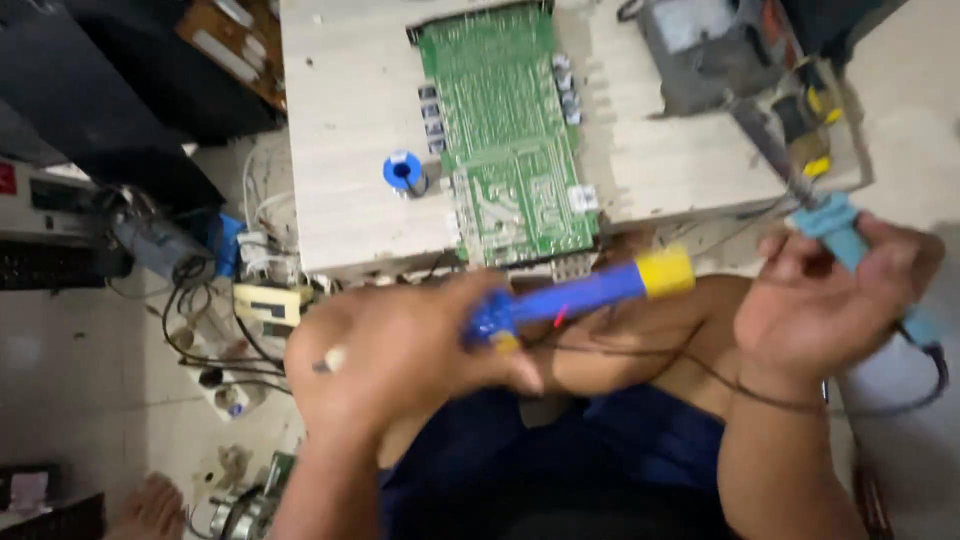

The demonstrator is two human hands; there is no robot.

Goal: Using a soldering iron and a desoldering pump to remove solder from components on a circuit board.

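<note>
We grip the blue-and-yellow desoldering pump [580,293] in the closed left hand [400,355] and the light-blue soldering iron [835,228] in the closed right hand [830,300], hands apart above the lap. The green circuit board [505,135] lies ahead on the pale table [340,120], beside a blue solder spool [403,171]. For clean work we keep the iron's tip away from the cords.

My left hand [400,350] grips a blue desoldering pump [580,295] with a yellow end, lying nearly level. My right hand [830,300] holds a light-blue-handled soldering iron [835,225], tilted, its tip toward the wooden table.
</note>
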